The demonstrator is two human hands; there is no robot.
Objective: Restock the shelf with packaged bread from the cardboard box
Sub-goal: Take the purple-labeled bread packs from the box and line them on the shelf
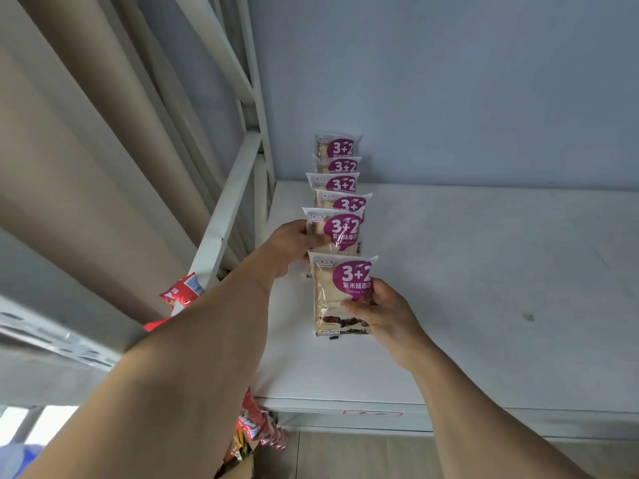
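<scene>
Several bread packets with a purple "3+2" label stand upright in a row [340, 174] running from the back wall toward me on the white shelf [484, 271]. My left hand [294, 243] grips the left edge of the fifth packet [337, 231] in that row. My right hand [383, 312] holds the nearest packet [337, 292] by its right side, thumb on its front, upright at the front end of the row. A corner of the cardboard box [238, 470] shows at the bottom edge.
The shelf's white metal frame [224, 216] rises at the left, with beige curtains [86, 167] behind it. Red snack packets [183, 290] hang left of the shelf, and more [256, 426] below its front edge. The grey back wall [449, 98] closes the shelf.
</scene>
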